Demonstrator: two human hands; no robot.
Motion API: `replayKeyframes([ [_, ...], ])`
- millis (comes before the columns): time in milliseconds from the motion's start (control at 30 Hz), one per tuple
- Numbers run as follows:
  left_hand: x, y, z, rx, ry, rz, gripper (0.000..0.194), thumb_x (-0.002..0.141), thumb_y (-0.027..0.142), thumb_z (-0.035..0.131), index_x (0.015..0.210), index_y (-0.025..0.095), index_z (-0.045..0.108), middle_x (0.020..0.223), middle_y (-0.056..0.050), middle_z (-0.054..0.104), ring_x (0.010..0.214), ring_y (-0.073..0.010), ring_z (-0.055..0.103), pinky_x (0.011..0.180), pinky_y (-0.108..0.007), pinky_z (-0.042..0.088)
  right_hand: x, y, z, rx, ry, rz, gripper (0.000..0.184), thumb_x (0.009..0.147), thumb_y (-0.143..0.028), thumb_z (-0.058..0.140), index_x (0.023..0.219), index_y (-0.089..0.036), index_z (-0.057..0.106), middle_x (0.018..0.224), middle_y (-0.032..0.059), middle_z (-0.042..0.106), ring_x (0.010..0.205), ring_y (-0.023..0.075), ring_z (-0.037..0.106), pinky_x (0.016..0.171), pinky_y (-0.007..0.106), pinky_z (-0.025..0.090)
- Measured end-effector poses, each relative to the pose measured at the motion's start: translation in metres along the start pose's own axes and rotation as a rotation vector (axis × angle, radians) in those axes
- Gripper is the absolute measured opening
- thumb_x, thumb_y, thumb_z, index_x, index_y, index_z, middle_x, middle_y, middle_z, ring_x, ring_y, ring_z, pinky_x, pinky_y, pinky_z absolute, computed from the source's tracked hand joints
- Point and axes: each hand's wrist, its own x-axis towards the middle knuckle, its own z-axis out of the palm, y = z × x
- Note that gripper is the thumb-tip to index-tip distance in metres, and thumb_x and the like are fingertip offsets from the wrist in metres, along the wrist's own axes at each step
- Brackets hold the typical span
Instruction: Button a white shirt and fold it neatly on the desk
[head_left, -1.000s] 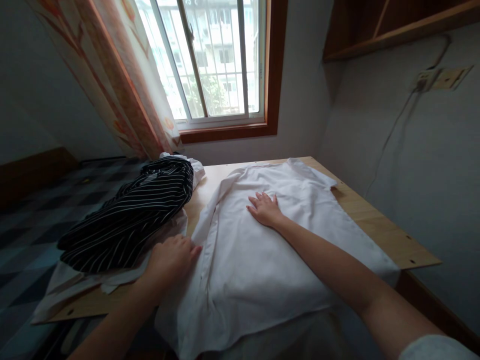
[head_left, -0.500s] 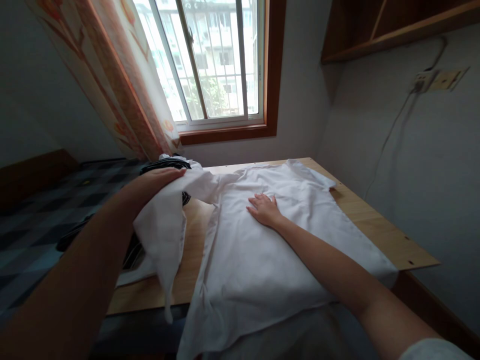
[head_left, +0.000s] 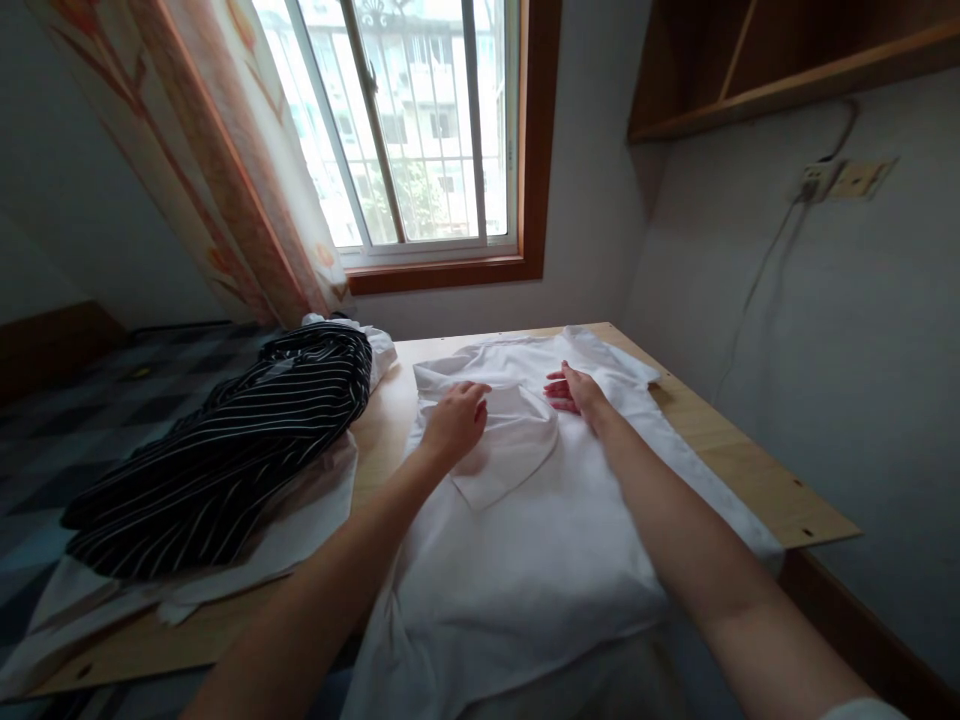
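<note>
A white shirt (head_left: pixel 540 550) lies spread on a wooden board, its lower part hanging over the near edge. One sleeve (head_left: pixel 502 455) is laid inward across the shirt's upper body. Over that sleeve's left part is my left hand (head_left: pixel 457 420), its fingers bent and a gap showing between thumb and forefinger; whether it touches the cloth is hard to see. My right hand (head_left: pixel 577 390) is just right of the folded sleeve, palm turned inward, fingers apart, holding nothing.
Left of the shirt lies a black garment with white stripes (head_left: pixel 277 410), on top of white cloth (head_left: pixel 322 500). The wooden board (head_left: pixel 757 475) sits beside a checked bed (head_left: pixel 75 430). A window (head_left: pixel 420 150), curtain (head_left: pixel 202 150) and wall shelf (head_left: pixel 795 75) surround it.
My left hand has brought the sleeve from the left over onto the shirt body and loosened on it. My right hand has lifted from the shirt and shifted slightly right.
</note>
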Motion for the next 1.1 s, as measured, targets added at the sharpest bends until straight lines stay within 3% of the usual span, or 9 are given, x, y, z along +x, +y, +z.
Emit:
replayKeyframes([
  [100, -0.007, -0.035, 0.007, 0.176, 0.144, -0.066, 0.043, 0.083, 0.010, 0.044, 0.123, 0.017, 0.059, 0.128, -0.011, 0.059, 0.126, -0.0256, 0.049, 0.112, -0.040, 0.037, -0.005, -0.001, 0.007, -0.123, -0.086, -0.095, 0.053, 0.095, -0.059, 0.038, 0.098, -0.015, 0.067, 0.094, 0.0121, 0.073, 0.083, 0.0188, 0.068, 0.069, 0.026, 0.053],
  [200, -0.013, -0.065, 0.012, 0.238, 0.118, -0.192, 0.049, 0.081, 0.017, 0.050, 0.130, 0.013, 0.052, 0.133, -0.015, 0.055, 0.130, -0.0271, 0.046, 0.115, -0.040, 0.033, -0.013, 0.002, 0.020, -0.323, -0.123, -0.257, 0.051, 0.085, -0.063, 0.054, 0.091, -0.015, 0.070, 0.083, 0.0070, 0.071, 0.076, 0.0191, 0.064, 0.065, 0.025, 0.048],
  [300, -0.014, -0.081, 0.017, 0.246, 0.056, -0.237, 0.052, 0.083, 0.023, 0.052, 0.133, 0.009, 0.049, 0.135, -0.017, 0.055, 0.130, -0.0274, 0.046, 0.116, -0.040, 0.032, -0.020, 0.004, 0.029, -0.502, -0.089, -0.355, 0.044, 0.079, -0.057, 0.062, 0.094, -0.017, 0.072, 0.080, 0.0040, 0.069, 0.073, 0.0180, 0.061, 0.065, 0.025, 0.044],
  [467, -0.009, -0.087, 0.018, 0.241, 0.009, -0.271, 0.047, 0.085, 0.014, 0.044, 0.130, 0.008, 0.056, 0.133, -0.016, 0.059, 0.127, -0.0245, 0.050, 0.113, -0.035, 0.036, -0.020, 0.005, 0.031, -0.710, -0.048, -0.405, 0.028, 0.083, -0.043, 0.057, 0.085, -0.018, 0.072, 0.075, 0.0012, 0.067, 0.070, 0.0151, 0.057, 0.062, 0.023, 0.036],
  [633, -0.010, -0.095, 0.010, 0.187, 0.015, -0.324, 0.050, 0.086, 0.008, 0.038, 0.131, 0.013, 0.059, 0.133, -0.011, 0.062, 0.125, -0.0201, 0.055, 0.110, -0.029, 0.037, -0.021, 0.005, 0.030, -0.744, 0.040, -0.423, 0.039, 0.087, -0.049, 0.052, 0.068, -0.018, 0.067, 0.064, 0.0011, 0.062, 0.063, 0.0139, 0.051, 0.057, 0.024, 0.031],
  [800, -0.013, -0.097, 0.005, 0.184, 0.000, -0.384, 0.053, 0.085, 0.006, 0.037, 0.133, 0.011, 0.058, 0.137, -0.011, 0.059, 0.128, -0.0208, 0.052, 0.109, -0.028, 0.037, -0.023, 0.005, 0.028, -0.769, 0.074, -0.412, 0.043, 0.088, -0.052, 0.052, 0.063, -0.019, 0.064, 0.061, 0.0013, 0.060, 0.060, 0.0133, 0.048, 0.055, 0.025, 0.028],
  [1000, -0.016, -0.095, 0.005, 0.324, -0.131, -0.462, 0.051, 0.087, 0.008, 0.040, 0.136, 0.016, 0.056, 0.141, -0.010, 0.057, 0.136, -0.0267, 0.043, 0.114, -0.037, 0.031, -0.018, 0.007, 0.022, -0.772, 0.077, -0.457, 0.038, 0.087, -0.041, 0.055, 0.057, -0.018, 0.058, 0.058, 0.0009, 0.056, 0.058, 0.0125, 0.043, 0.056, 0.026, 0.027],
  [1100, -0.017, -0.092, 0.007, 0.385, -0.168, -0.448, 0.050, 0.091, 0.013, 0.037, 0.138, 0.018, 0.053, 0.149, -0.009, 0.048, 0.141, -0.0296, 0.036, 0.115, -0.042, 0.029, -0.018, 0.004, 0.019, -0.736, 0.009, -0.507, 0.043, 0.087, -0.049, 0.054, 0.056, -0.018, 0.057, 0.056, -0.0005, 0.052, 0.057, 0.0119, 0.041, 0.056, 0.026, 0.027],
])
